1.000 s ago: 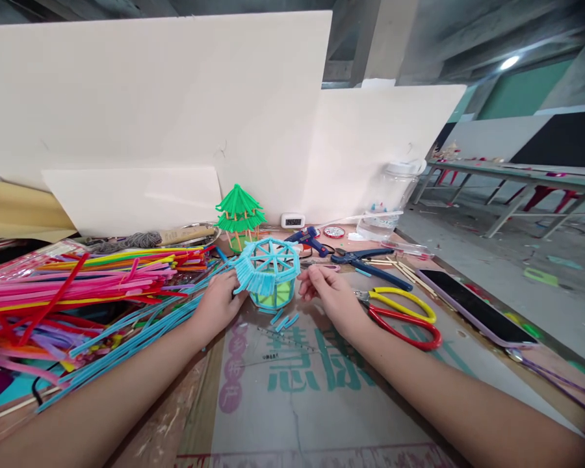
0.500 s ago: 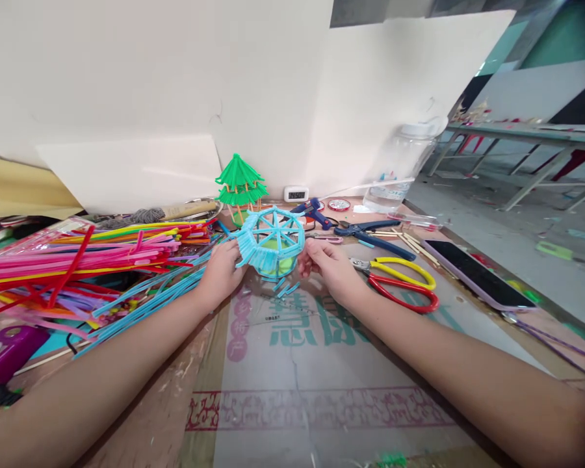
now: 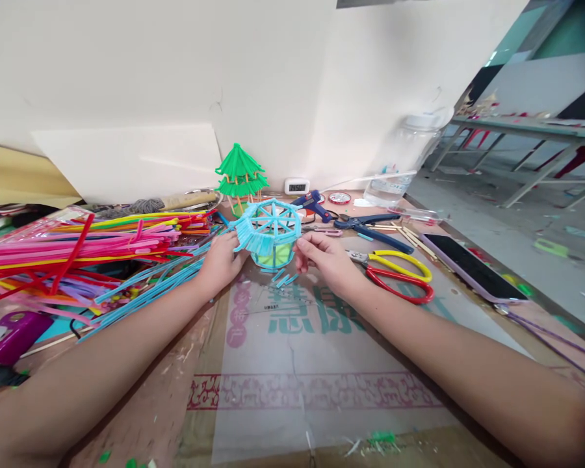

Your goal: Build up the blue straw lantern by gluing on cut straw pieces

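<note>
A small round model (image 3: 274,236) made of light blue pipe cleaners sits in front of me, with a spoked open top, a fringe of short blue strips along its left rim and a pale green base. My left hand (image 3: 220,265) is closed against its left side, the fingertips partly hidden by the fringe. At the right side, my right hand (image 3: 324,261) has thumb and forefinger pinched close to the rim; whatever is between them cannot be made out. Several short blue pipe-cleaner pieces (image 3: 283,279) lie just in front of the model.
A green tiered model (image 3: 240,172) stands behind, near a small digital clock (image 3: 297,186) and a blue glue gun (image 3: 314,203). Pipe cleaners (image 3: 102,250) pile up at left. Blue pliers (image 3: 375,227), red-and-yellow-handled scissors (image 3: 402,276), a phone (image 3: 472,268) and a plastic bottle (image 3: 402,156) are at right.
The blue model sits more level, and more of its lower frame and green base shows. Both hands stay beside it, with the right fingers pinched near the rim. My view has shifted slightly.
</note>
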`<state>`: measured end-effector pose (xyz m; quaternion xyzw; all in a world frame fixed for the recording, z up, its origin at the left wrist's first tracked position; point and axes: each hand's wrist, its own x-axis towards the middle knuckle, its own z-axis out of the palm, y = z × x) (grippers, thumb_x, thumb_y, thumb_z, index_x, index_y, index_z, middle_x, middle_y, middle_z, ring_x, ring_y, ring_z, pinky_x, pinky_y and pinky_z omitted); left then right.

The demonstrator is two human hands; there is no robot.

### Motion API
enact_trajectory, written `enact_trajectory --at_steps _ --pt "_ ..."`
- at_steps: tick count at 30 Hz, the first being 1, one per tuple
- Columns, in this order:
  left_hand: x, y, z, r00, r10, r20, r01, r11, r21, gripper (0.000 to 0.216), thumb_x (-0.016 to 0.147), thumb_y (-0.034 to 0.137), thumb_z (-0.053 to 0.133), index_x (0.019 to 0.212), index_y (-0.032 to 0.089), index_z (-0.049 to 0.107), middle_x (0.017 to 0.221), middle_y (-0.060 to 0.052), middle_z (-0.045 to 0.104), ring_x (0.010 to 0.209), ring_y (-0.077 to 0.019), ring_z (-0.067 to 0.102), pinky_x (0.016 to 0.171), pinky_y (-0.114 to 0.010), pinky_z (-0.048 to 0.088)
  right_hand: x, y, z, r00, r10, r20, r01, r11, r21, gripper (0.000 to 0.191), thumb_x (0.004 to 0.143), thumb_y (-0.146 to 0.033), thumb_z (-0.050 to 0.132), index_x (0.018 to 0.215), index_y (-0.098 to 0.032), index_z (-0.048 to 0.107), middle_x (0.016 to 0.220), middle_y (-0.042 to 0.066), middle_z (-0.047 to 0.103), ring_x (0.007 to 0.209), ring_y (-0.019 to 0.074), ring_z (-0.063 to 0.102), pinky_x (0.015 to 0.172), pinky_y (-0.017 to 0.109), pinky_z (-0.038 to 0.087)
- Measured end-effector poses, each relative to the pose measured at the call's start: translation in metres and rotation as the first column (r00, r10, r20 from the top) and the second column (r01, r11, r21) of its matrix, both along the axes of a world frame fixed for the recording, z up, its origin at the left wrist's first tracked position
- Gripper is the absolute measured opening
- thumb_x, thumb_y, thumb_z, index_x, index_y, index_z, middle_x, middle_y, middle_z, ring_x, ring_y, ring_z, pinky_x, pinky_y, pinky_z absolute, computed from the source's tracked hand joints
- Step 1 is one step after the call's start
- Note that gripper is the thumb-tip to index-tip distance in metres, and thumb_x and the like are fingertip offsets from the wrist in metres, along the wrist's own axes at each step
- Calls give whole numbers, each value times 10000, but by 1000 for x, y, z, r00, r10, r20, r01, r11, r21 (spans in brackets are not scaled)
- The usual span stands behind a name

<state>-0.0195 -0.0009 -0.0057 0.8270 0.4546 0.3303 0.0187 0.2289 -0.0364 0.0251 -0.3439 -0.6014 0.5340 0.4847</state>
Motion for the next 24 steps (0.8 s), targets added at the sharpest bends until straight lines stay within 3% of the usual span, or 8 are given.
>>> enact_trajectory --at_steps 9,15,18,21,24 --pt "-2 5 -3 996 -58 63 58 998 -3 178 909 269 516 952 182 666 1098 -97 708 1094 -261 630 986 -427 483 19 13 14 983 -168 68 166 986 31 415 747 -608 694 741 -202 608 597 -14 593 560 128 551 565 269 454" --pt "-2 6 -5 996 -41 85 44 998 -40 192 902 257 523 1009 196 671 1093 -92 707 1125 -264 619 1007 -445 475 34 18 39 931 -209 299 178 976 128 269 766 -444 706 861 -198 647 693 0 649 608 138 570 604 286 466" --pt "-1 5 -3 995 -45 87 50 997 -59 212 903 246 514 1035 206 674 1132 -87 699 1153 -262 607 1023 -444 464 46 14 56 839 -213 501 110 968 227 233 812 -406 653 918 -202 693 805 35 693 692 173 603 648 314 468" --pt "0 6 -3 995 -38 90 45 996 -83 216 887 225 528 1039 210 680 1177 -85 690 1139 -270 609 1002 -450 470 59 7 71 686 -267 677 31 940 339 221 858 -397 612 963 -237 722 920 48 727 764 208 630 688 339 464" --pt "-1 8 -7 994 -36 102 48 992 -115 214 875 214 538 1035 215 680 1160 -84 689 1116 -272 613 979 -448 477 65 4 77 573 -320 755 -10 918 397 229 875 -407 613 1010 -270 736 989 44 742 835 238 649 721 353 459"
